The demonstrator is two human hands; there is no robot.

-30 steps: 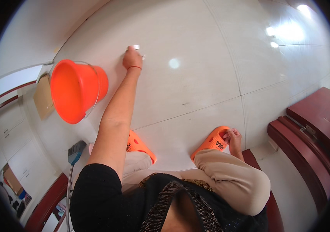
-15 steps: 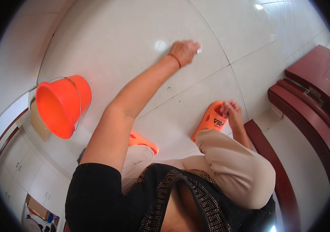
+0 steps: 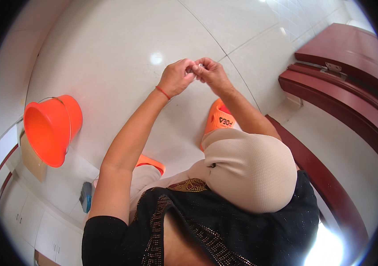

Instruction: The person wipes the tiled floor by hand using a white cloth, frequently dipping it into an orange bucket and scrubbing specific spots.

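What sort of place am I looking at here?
Probably a room in someone's home. The pale tiled floor, the row of white cabinets and the dark red, wood-like furniture suggest that, though the view doesn't settle which room it is.

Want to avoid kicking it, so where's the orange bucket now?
In the head view, the orange bucket is at the picture's left, beside a tan panel and well to the left of the person's left hand.
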